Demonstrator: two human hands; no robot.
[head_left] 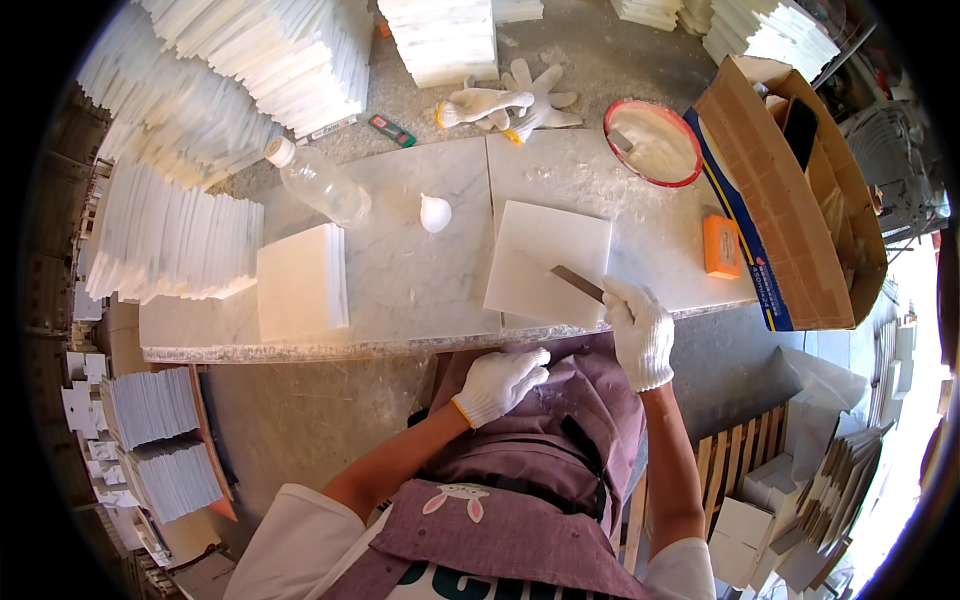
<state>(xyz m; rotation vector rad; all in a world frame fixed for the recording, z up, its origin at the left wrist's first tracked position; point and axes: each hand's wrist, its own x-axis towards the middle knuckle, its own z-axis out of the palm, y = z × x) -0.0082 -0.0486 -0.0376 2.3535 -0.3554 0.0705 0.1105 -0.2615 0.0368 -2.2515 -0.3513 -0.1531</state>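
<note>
My right hand (638, 335), in a white knit glove, is closed round the end of a narrow metal scraper (578, 283). The scraper's flat blade reaches left over a square white tile (548, 255), which lies at the table's near edge. From this view I cannot tell whether the blade touches the tile. My left hand (503, 387), also gloved, hovers in front of my apron below the table edge, fingers stretched to the right and nothing seen in it. Left of the tile stands a small white bulb-shaped thing (435, 214).
Tile stacks (300, 280) line the marble-topped table's (400, 300) left side. Nearby are a clear bottle (325, 187), a green-and-black cutter (391, 131), spare gloves (510, 103), a red-rimmed bowl of white paste (655, 145), an orange box (720, 247) and a cardboard carton (775, 200).
</note>
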